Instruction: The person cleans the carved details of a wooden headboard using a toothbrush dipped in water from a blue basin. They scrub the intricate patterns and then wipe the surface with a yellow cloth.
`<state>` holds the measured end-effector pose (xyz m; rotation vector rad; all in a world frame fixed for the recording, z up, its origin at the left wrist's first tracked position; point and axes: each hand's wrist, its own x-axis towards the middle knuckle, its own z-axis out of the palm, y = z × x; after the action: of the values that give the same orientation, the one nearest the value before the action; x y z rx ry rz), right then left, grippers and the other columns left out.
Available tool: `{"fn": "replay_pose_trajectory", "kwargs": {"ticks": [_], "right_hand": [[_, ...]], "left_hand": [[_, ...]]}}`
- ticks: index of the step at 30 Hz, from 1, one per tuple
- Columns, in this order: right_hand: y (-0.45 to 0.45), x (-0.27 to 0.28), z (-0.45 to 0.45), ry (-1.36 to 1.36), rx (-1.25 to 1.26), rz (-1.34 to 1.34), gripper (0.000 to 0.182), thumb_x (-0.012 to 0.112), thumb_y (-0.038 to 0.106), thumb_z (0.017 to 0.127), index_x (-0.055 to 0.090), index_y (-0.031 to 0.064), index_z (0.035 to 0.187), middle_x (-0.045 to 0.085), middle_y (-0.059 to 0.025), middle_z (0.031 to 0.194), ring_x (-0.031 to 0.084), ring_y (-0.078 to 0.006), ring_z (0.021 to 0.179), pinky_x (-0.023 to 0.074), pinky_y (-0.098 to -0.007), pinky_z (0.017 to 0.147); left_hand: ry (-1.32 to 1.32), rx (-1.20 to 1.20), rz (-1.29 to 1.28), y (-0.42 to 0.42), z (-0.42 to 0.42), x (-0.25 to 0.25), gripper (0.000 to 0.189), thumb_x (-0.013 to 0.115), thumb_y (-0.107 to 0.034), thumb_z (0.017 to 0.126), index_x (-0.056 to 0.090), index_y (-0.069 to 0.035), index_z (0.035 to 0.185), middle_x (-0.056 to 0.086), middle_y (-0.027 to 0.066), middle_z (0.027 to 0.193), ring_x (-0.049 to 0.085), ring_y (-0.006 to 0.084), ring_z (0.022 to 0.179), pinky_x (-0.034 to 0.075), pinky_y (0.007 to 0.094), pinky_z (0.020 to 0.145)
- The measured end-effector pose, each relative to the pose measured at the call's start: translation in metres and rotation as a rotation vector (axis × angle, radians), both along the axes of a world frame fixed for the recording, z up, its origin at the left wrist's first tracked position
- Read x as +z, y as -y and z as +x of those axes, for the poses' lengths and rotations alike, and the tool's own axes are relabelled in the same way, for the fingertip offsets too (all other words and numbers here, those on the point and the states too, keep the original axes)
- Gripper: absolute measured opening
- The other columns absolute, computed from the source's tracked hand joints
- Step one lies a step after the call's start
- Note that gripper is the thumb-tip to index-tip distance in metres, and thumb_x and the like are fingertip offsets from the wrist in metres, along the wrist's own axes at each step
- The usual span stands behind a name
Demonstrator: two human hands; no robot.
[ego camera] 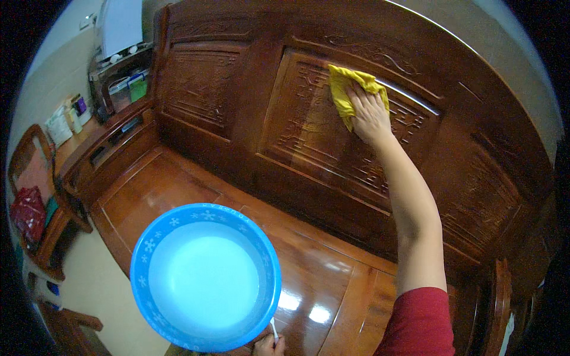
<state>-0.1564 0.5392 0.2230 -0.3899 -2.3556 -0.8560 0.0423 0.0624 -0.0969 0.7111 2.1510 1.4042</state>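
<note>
My right hand [372, 115], at the end of an outstretched arm, presses a yellow cloth [339, 95] against the carved middle panel [307, 120] of a dark wooden bench's backrest. The cloth is bunched under the fingers. At the bottom edge, my left hand [268, 345] is only partly visible. It grips a thin white handle [274, 328], whose far end is hidden by the basin. Just left of that hand is a blue plastic basin [144, 249] with a snowflake pattern, holding pale liquid [205, 271]. It appears over the glossy bench seat [311, 262].
A wooden armrest [107, 138] closes the bench's left end; another [501, 289] stands at right. Beyond the left one, a shelf holds plastic containers [129, 91]. A wooden chair with a red plastic bag [29, 211] is at far left, above pale floor [95, 271].
</note>
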Motion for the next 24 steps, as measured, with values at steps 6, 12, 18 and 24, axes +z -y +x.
{"fn": "replay_pose_trajectory", "kwargs": {"ticks": [6, 12, 18, 24], "right_hand": [[-0.031, -0.013, 0.102, -0.078, -0.027, -0.017, 0.069, 0.051, 0.012, 0.078, 0.024, 0.0095, 0.141, 0.025, -0.0143, 0.144, 0.024, -0.0308, 0.133, 0.0149, -0.0456, 0.111], [-0.023, -0.037, 0.154, 0.268, -0.125, -0.097, 0.079, 0.063, 0.028, 0.071, 0.027, 0.0096, 0.138, 0.027, -0.0189, 0.139, 0.027, -0.0361, 0.129, 0.0151, -0.0500, 0.110], [-0.001, -0.037, 0.130, 0.205, -0.195, -0.146, 0.098, 0.068, 0.050, 0.065, 0.021, 0.0059, 0.140, 0.023, -0.0222, 0.141, 0.023, -0.0378, 0.130, 0.0139, -0.0523, 0.108], [0.002, -0.039, 0.092, 0.069, -0.280, -0.171, 0.097, 0.054, 0.064, 0.076, 0.013, 0.0055, 0.142, 0.015, -0.0142, 0.149, 0.018, -0.0285, 0.136, 0.0075, -0.0514, 0.109]], "left_hand": [[-0.069, 0.082, 0.073, -0.003, 0.006, -0.010, 0.031, 0.053, -0.028, 0.088, 0.054, -0.001, 0.073, 0.057, 0.0125, 0.053, 0.059, 0.0247, 0.046, 0.047, 0.0372, 0.043], [-0.062, -0.027, 0.023, 0.002, 0.007, -0.051, 0.027, 0.049, -0.026, 0.092, 0.053, -0.001, 0.084, 0.058, 0.0090, 0.052, 0.056, 0.0191, 0.038, 0.046, 0.0335, 0.041], [-0.148, -0.018, 0.138, -0.003, 0.001, -0.007, 0.025, 0.051, -0.024, 0.090, 0.054, -0.004, 0.076, 0.055, 0.0083, 0.048, 0.056, 0.0200, 0.038, 0.046, 0.0336, 0.040], [-0.243, -0.049, 0.108, -0.007, -0.002, -0.014, 0.021, 0.055, -0.023, 0.088, 0.056, -0.004, 0.078, 0.059, 0.0093, 0.057, 0.057, 0.0217, 0.043, 0.046, 0.0348, 0.043]]}}
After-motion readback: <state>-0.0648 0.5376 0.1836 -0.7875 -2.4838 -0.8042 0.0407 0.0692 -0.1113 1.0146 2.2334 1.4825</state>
